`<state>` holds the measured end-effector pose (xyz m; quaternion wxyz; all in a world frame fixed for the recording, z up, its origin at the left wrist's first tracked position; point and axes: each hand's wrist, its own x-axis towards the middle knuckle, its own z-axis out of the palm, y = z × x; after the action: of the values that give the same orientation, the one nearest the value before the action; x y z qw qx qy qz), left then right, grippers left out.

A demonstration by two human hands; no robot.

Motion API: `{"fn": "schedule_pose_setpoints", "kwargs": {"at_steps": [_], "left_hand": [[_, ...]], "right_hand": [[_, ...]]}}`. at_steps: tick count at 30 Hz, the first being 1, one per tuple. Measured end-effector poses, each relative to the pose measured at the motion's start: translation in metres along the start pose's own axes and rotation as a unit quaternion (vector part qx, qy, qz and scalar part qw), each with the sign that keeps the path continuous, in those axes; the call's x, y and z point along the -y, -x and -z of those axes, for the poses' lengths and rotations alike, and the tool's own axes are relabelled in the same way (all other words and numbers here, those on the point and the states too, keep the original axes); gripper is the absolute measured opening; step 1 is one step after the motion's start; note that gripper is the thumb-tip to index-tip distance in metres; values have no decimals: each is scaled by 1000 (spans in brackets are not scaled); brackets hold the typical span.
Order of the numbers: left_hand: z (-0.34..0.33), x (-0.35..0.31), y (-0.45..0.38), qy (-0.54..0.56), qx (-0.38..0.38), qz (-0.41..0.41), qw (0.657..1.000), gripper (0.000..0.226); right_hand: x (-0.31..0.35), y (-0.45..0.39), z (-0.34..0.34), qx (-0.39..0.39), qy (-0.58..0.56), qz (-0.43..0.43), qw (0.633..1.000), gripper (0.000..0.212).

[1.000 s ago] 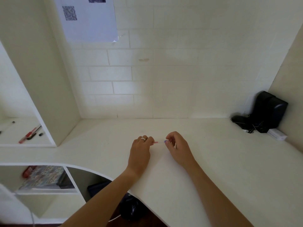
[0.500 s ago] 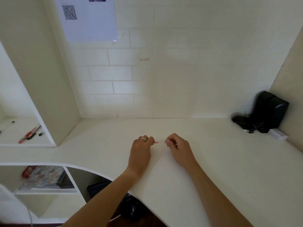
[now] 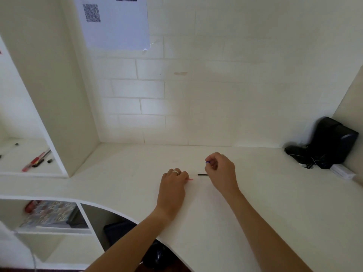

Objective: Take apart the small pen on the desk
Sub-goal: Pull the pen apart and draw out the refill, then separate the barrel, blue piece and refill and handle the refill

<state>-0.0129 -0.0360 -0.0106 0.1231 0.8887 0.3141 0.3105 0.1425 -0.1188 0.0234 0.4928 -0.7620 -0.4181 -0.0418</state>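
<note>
The small pen is in two parts over the white desk [image 3: 275, 203]. My left hand [image 3: 173, 185], wearing a ring, rests on the desk and grips the pink pen barrel [image 3: 190, 179], whose tip pokes out to the right. My right hand [image 3: 221, 169] is raised slightly to the right and pinches a small purple end piece [image 3: 207, 162] at its fingertips. A thin black refill [image 3: 202, 174] sticks out leftward from under the right hand; I cannot tell whether it lies on the desk or is held. A gap separates barrel and refill.
Black pouch with cables [image 3: 326, 146] and a white box [image 3: 341, 171] sit in the right back corner. A side shelf at left holds red pens [image 3: 36, 160]. A cubby [image 3: 51, 213] lies below the desk's curved front edge. A paper sheet [image 3: 115, 22] hangs on the tiled wall.
My right hand has pulled away to the right and upward, drawing the black refill and purple end out of the pink barrel. The left hand stayed in place.
</note>
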Motion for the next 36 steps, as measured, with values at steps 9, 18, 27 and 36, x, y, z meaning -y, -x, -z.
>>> {"fn": "schedule_pose_setpoints", "kwargs": {"at_steps": [9,18,27,36], "left_hand": [[-1,2,-1,17,-3,-10,1000,17],[-7,7,-4,13,4,-21,1000,13],[-5,5,-3,12,9,-16,1000,19],[2,-1,-2,20,-19,-45,999,19]], "right_hand": [[6,-64,-40,201,184,-6,962,25],[-5,-60,-49,224,162,-23,961,22],[-7,-59,-35,200,109,-60,972,21],[-17,31,8,85,33,-12,996,16]]}}
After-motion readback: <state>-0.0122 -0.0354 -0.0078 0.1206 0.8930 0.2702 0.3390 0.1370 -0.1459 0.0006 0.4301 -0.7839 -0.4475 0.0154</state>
